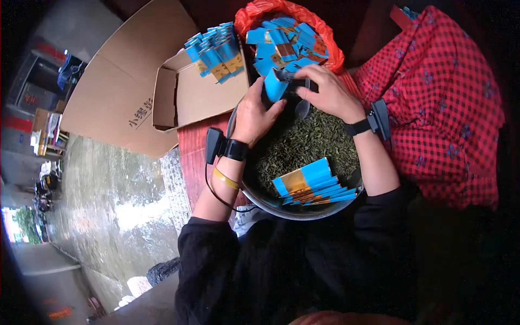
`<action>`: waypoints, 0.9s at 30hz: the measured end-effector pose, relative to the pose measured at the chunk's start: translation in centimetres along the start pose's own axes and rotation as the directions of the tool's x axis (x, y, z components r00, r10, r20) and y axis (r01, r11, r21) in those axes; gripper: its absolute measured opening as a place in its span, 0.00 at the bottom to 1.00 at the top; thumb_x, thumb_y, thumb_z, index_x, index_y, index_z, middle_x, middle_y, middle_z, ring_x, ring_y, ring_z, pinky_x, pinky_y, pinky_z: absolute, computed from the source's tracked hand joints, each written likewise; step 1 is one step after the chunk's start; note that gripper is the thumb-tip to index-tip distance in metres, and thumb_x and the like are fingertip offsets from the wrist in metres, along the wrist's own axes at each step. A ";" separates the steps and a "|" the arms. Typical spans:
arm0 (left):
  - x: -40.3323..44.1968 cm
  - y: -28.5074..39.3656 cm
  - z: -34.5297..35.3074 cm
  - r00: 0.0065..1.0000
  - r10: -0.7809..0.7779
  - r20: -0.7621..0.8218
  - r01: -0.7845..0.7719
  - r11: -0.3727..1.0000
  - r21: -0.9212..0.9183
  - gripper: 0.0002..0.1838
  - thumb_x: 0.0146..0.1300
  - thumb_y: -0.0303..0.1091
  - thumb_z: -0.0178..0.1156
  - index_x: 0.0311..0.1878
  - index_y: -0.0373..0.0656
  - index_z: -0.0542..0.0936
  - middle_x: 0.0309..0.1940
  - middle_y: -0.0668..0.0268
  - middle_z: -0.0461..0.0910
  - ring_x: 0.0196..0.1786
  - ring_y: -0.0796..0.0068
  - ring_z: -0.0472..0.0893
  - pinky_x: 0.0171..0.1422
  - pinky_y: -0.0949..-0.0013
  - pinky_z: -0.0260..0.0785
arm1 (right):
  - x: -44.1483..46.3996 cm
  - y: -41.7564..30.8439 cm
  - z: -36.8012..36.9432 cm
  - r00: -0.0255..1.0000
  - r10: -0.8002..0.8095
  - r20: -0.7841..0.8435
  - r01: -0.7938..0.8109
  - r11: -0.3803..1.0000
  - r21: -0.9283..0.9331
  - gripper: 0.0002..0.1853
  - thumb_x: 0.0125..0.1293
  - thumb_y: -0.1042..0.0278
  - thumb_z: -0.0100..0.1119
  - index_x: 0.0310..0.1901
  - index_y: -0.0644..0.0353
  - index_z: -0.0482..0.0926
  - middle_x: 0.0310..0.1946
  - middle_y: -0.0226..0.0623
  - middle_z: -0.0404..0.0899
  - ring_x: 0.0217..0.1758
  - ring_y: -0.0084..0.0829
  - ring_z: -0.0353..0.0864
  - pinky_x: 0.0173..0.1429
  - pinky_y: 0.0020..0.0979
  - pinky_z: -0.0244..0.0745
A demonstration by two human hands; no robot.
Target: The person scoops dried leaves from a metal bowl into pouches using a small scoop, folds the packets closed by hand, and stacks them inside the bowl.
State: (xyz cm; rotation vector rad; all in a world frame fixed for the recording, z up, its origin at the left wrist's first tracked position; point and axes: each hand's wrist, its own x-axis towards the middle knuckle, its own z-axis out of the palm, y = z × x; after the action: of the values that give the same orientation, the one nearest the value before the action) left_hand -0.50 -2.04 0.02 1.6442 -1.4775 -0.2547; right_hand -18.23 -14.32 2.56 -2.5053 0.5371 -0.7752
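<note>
My left hand (254,116) is wrapped round a small blue packet (275,86), which stands upright with its top end open above the bowl. At that top edge, the thumb and forefinger of my right hand (327,95) pinch the side of the packet; their tips are partly hidden. Beneath both hands is a wide metal bowl (271,210) full of dry green tea leaves (298,141). A spoon (303,110) rests on the leaves below my right hand. Several flat blue and gold packets (311,181) lie fanned out at the bowl's near side.
Behind the bowl, a red plastic bag (331,40) holds many loose blue packets (281,40). A cardboard box (200,97) at the left holds stacked blue and gold packets (216,54). Red checked cloth (433,108) hangs at the right. Wet floor (119,200) stretches away on the left.
</note>
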 end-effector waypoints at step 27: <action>-0.4 -1.1 1.3 0.958 0.285 0.034 -0.287 0.951 0.112 0.23 0.49 0.30 0.63 0.50 0.40 0.74 0.41 0.52 0.79 0.45 0.48 0.78 0.49 0.53 0.70 | -0.5 -2.9 1.8 0.991 -0.091 0.100 0.075 0.985 0.154 0.13 0.59 0.64 0.63 0.36 0.67 0.77 0.62 0.46 0.67 0.65 0.44 0.67 0.68 0.40 0.60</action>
State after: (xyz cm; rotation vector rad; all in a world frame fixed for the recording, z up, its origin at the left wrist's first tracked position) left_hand -0.66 -2.40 -1.68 1.4951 -1.7485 -0.0220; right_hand -16.84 -11.17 2.58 -2.4254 0.3261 -0.6810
